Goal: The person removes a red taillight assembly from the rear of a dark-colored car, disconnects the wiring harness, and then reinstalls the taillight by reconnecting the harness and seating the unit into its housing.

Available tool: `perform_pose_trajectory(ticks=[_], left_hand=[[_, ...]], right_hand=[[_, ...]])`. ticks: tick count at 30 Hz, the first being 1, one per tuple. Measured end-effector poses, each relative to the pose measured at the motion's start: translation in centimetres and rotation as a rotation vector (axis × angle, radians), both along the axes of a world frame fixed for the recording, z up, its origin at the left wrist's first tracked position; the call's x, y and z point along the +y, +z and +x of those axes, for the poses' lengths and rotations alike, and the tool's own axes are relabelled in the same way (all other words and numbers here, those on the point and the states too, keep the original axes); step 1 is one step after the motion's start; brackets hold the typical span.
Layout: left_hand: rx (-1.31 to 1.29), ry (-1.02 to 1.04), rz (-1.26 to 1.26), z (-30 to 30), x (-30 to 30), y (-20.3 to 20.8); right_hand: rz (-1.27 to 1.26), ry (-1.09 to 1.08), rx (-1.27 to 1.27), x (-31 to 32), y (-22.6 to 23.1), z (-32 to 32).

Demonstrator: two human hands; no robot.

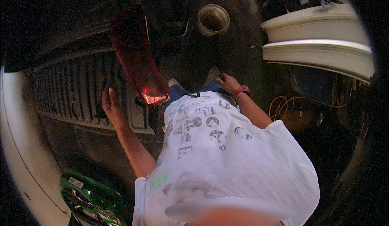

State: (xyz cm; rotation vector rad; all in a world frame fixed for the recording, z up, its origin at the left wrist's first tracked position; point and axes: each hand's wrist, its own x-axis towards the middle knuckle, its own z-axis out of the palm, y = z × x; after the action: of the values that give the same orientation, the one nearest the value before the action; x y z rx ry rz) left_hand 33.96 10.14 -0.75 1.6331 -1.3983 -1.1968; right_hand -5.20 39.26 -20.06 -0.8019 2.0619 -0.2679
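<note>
My left hand (pixel 112 106) is held out over a dark ribbed panel (pixel 73 89), its fingers apart and nothing seen in them. Whether it touches the panel I cannot tell. To the right of that hand stands a long red tail light (pixel 135 57), its lower end shining bright. My right hand (pixel 229 83) hangs by my right thigh, with a red watch (pixel 243 89) on the wrist. Its fingers lie loosely against the dark blue trousers (pixel 217 87), and I see nothing held there.
Ahead on the dark floor is a dirty, pale bucket (pixel 213 20). Long white panels (pixel 316 35) lie at the far right, with an orange hose or cable (pixel 279 106) coiled nearer me. A green car (pixel 91 197) stands at the lower left beside a white body panel (pixel 24 153).
</note>
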Motion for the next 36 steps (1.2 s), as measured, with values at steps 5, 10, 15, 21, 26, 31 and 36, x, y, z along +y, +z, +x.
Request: perform_pose_trajectory(ticks=[5,10,15,21,26,31,36], left_hand=[[0.07,-0.086,-0.104,0.2,0.5,3.1],[0.121,-0.145,-0.177,2.3,3.0,3.8],[0.155,-0.146,-0.208,4.7,4.5,2.5],[0.122,-0.208,-0.215,6.0,2.5,0.4],[0.071,-0.142,-0.17,5.8,2.2,-1.4],[0.105,-0.288,-0.182,5.2,1.9,-1.6],[0.06,-0.254,-0.185,6.0,1.6,-1.6]], right_hand=[[-0.039,-0.01,0.102,0.6,2.3,2.2],[0.112,-0.26,0.147,7.0,0.2,4.3],[0.141,-0.388,0.138,13.5,-3.2,7.2],[0.154,-0.371,0.06,15.9,-3.9,11.6],[0.107,-0.442,0.05,16.3,-3.7,13.8],[0.126,-0.443,0.074,15.7,-5.9,13.1],[0.104,-0.466,0.071,15.3,-8.2,13.5]])
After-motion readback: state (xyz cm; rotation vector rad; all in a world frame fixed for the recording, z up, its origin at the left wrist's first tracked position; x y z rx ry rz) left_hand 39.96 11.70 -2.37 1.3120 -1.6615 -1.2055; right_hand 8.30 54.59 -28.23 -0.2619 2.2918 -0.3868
